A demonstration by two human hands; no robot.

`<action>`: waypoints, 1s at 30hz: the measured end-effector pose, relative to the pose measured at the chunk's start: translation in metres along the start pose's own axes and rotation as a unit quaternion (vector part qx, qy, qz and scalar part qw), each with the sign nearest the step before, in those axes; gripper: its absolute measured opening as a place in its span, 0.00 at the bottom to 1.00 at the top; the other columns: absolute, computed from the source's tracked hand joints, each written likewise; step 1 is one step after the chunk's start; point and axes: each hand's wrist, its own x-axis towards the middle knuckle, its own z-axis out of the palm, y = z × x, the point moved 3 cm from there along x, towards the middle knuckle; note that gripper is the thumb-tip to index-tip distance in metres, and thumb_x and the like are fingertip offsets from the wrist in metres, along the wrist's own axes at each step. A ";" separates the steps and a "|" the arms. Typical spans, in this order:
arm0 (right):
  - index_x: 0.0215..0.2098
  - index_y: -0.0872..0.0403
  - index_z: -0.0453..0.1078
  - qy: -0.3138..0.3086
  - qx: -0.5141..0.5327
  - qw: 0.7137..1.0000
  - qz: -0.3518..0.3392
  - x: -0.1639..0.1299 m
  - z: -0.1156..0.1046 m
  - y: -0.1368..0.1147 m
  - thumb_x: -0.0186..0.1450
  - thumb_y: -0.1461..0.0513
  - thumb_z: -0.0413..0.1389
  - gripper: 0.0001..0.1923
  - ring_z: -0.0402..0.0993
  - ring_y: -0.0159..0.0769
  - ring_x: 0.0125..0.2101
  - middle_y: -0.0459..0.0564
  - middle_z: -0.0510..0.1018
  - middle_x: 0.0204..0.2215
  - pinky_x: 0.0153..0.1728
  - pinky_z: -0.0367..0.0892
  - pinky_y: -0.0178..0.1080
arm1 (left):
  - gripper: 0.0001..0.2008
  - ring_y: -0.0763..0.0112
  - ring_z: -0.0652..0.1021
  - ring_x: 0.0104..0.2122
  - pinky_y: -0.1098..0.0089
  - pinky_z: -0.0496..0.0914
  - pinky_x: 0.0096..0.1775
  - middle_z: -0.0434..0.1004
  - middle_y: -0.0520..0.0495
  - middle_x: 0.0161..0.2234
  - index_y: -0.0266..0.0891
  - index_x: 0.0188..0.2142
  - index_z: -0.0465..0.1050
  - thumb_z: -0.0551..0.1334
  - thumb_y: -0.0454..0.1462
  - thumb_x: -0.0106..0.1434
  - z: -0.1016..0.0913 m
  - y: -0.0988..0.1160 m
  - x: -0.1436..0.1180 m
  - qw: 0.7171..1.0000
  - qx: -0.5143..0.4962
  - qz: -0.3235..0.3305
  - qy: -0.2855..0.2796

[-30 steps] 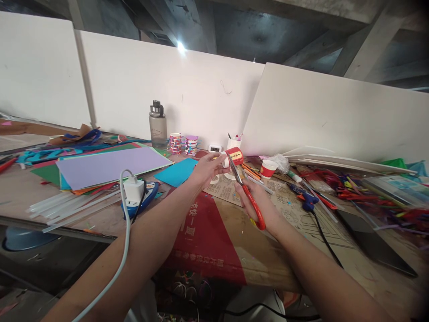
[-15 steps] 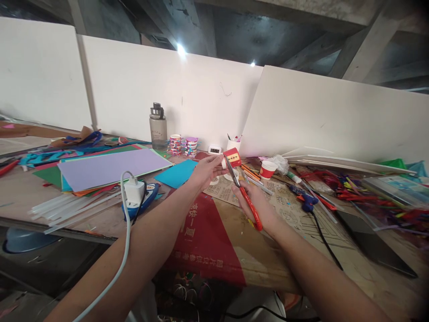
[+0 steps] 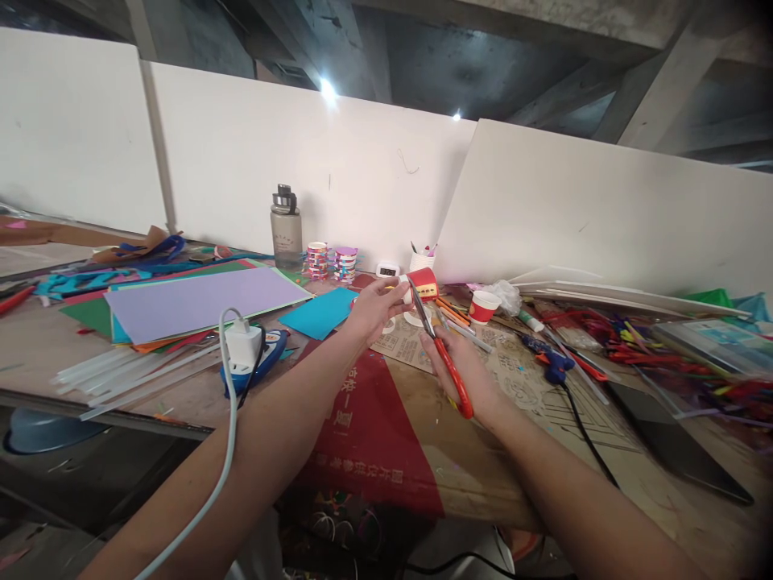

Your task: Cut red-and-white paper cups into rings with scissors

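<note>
My left hand [image 3: 380, 308] is closed around one end of a red and white paper cup [image 3: 426, 283], which lies on its side in the air above the table. In my right hand [image 3: 462, 366] is a pair of scissors [image 3: 445, 354] with red handles. Their blades point up and left and lie against the cup near its white part; whether they are cutting into it I cannot tell. A second paper cup [image 3: 484, 308] stands upright to the right of the held one.
A purple sheet [image 3: 205, 302] tops a paper stack on the left, beside a blue sheet [image 3: 319, 312]. Behind stand a water bottle [image 3: 286, 234] and a pen cup [image 3: 422, 261]. A blue glue gun [image 3: 555, 364] and a dark flat tablet [image 3: 676, 439] lie right. A white cable [image 3: 228, 427] crosses in front.
The cup has turned in my left hand, so its yellow printed band sits lower and more red shows above. My right hand and the scissors have barely shifted.
</note>
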 end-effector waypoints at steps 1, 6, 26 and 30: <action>0.29 0.49 0.58 -0.001 0.001 1.000 0.001 0.000 0.000 0.000 0.69 0.50 0.52 0.16 0.58 0.31 0.18 0.41 0.63 0.18 0.21 0.54 0.36 | 0.22 0.70 0.80 0.34 0.61 0.75 0.46 0.80 0.44 0.37 0.32 0.39 0.74 0.77 0.41 0.50 0.000 0.001 0.000 1.000 -0.004 0.000 0.002; 0.28 0.49 0.59 -0.009 0.016 1.000 0.004 0.001 -0.002 0.001 0.69 0.51 0.53 0.16 0.57 0.30 0.18 0.41 0.63 0.18 0.20 0.54 0.35 | 0.22 0.67 0.81 0.34 0.59 0.76 0.46 0.81 0.43 0.37 0.34 0.41 0.74 0.77 0.41 0.51 0.001 0.004 -0.003 0.999 0.003 -0.042 0.000; 0.27 0.49 0.59 0.003 -0.010 1.000 0.004 0.000 -0.004 -0.002 0.69 0.49 0.51 0.18 0.60 0.32 0.20 0.43 0.66 0.19 0.22 0.58 0.36 | 0.22 0.67 0.82 0.36 0.60 0.76 0.46 0.81 0.44 0.36 0.34 0.43 0.76 0.77 0.40 0.52 -0.001 -0.002 0.001 1.000 -0.016 -0.013 -0.006; 0.27 0.49 0.60 0.006 0.005 1.000 0.000 0.001 -0.003 0.002 0.68 0.48 0.53 0.18 0.59 0.32 0.20 0.43 0.66 0.19 0.22 0.57 0.36 | 0.24 0.67 0.82 0.35 0.59 0.76 0.46 0.82 0.44 0.36 0.34 0.44 0.77 0.78 0.40 0.50 -0.003 -0.003 0.002 1.000 -0.011 -0.017 0.002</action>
